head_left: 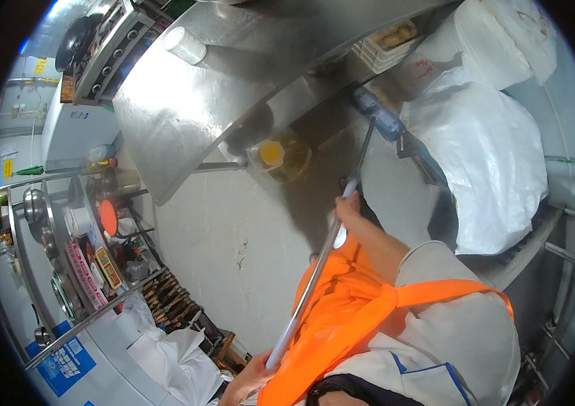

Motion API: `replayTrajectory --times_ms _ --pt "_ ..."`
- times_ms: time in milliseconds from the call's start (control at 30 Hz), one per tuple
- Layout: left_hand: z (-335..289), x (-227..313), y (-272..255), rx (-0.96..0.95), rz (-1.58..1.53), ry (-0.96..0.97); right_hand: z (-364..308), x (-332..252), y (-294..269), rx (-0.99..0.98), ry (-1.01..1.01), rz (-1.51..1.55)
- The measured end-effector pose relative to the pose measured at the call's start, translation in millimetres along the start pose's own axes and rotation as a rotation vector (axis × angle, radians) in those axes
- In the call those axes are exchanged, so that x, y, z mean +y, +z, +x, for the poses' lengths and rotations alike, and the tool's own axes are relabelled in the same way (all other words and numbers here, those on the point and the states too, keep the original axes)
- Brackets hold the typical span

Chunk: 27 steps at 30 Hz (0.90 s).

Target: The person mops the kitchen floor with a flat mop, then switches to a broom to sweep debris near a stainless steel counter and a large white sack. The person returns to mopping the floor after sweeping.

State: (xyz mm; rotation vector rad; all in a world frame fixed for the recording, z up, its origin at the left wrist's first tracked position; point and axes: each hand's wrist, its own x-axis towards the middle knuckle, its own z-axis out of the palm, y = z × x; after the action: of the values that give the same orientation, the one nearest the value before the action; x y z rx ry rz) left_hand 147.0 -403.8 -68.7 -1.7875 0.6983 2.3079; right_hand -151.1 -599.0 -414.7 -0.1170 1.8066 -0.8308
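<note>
I hold a long metal pole (314, 271) with both hands. My right hand (347, 206) grips it partway up, the arm stretched forward over my orange apron (341, 318). My left hand (250, 380) grips its near end at the lower edge of the view. The pole runs up and away across the grey floor (247, 237). Its far end meets a blue head (379, 115) beside the steel table's base. What the head is exactly I cannot tell.
A steel worktable (186, 101) fills the top centre, with a yellow-capped oil jug (275, 155) on the floor under its edge. Large white sacks (490, 149) are piled at right. A white crate (389, 42) sits behind. Shelves of pans and dishes (91, 230) line the left.
</note>
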Motion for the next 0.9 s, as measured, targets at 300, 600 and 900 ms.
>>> replayTrajectory --times_ms 300,600,900 --pt "69 86 41 -0.025 -0.129 0.121 123 -38 -29 0.255 -0.1 -0.392" --pt "-19 75 21 0.024 -0.029 -0.088 -13 -33 2 0.0 0.078 -0.123" --pt "71 131 38 -0.003 -0.037 0.097 110 -108 -37 0.121 0.125 -0.267"
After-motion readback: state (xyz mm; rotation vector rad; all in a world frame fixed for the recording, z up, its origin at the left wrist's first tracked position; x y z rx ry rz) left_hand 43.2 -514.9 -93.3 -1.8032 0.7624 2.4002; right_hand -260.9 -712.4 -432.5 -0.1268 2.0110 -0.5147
